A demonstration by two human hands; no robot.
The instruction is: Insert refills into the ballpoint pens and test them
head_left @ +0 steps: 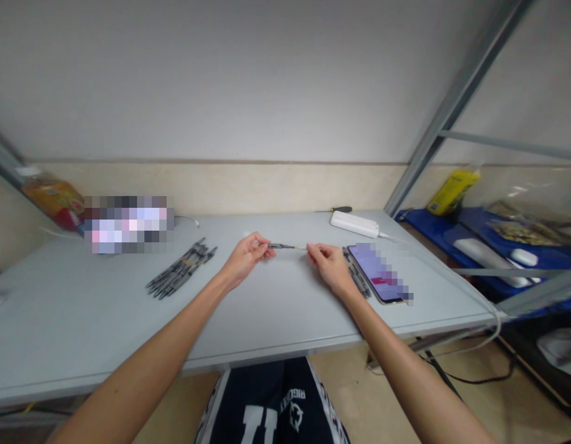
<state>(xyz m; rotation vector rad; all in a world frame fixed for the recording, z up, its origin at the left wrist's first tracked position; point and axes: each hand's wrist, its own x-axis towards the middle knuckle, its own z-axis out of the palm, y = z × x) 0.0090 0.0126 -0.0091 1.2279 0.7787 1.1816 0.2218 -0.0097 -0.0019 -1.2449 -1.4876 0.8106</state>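
Looking down in the head view, the left hand (245,258) and right hand (330,264) each pinch shut on one end of a slim pen (285,246) just above the table (267,320), where a light, straight, level grip seems wisest.

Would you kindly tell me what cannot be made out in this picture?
- Head view: the pen, pinched between left hand and right hand, is too small to tell whole from apart; fingers cover its ends.
- Head view: the screen of the phone is pixelated.
- Head view: the thing at back left is pixelated.
- Head view: pens beside the phone are partly behind the right hand.
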